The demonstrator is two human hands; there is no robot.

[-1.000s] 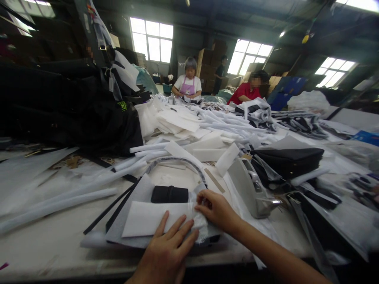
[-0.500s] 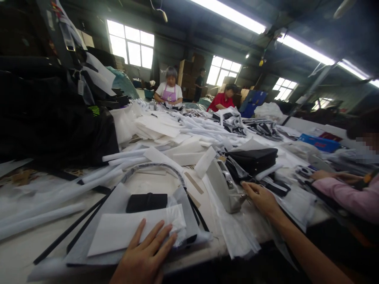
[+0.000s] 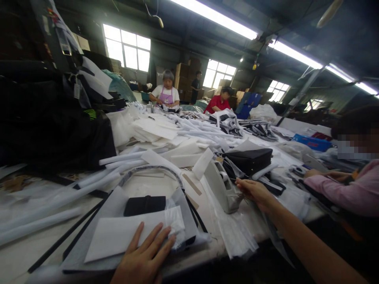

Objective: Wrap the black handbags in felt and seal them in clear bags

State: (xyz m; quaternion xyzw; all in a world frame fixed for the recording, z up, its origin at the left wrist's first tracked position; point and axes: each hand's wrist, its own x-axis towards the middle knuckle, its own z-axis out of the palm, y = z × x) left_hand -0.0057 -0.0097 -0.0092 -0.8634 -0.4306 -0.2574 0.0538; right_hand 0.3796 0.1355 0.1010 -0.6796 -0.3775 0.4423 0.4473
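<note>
My left hand (image 3: 145, 252) lies open, fingers spread, pressing on a folded white foam sheet (image 3: 115, 232) with a clear plastic wrap at its right end. Beneath it is a bag (image 3: 102, 215) covered in pale wrapping, with dark edges and a wrapped curved handle (image 3: 151, 169). A small black pouch (image 3: 145, 206) rests just behind the sheet. Over the front of a grey tape dispenser (image 3: 220, 189), my right hand (image 3: 254, 191) is closed in a pinch; whatever its fingertips hold is too small to make out.
White foam pieces (image 3: 160, 128) are heaped across the table. Behind the dispenser sits a black bag (image 3: 251, 159). Clear plastic bags (image 3: 233, 236) hang over the front edge. Black material (image 3: 53, 118) is piled at left. A co-worker in a pink sleeve (image 3: 331, 185) sits at right; others work across the table.
My right hand has shifted slightly left and up over the dispenser. My left hand stays on the foam sheet. The camera view has turned a little, and the co-worker at right shows more.
</note>
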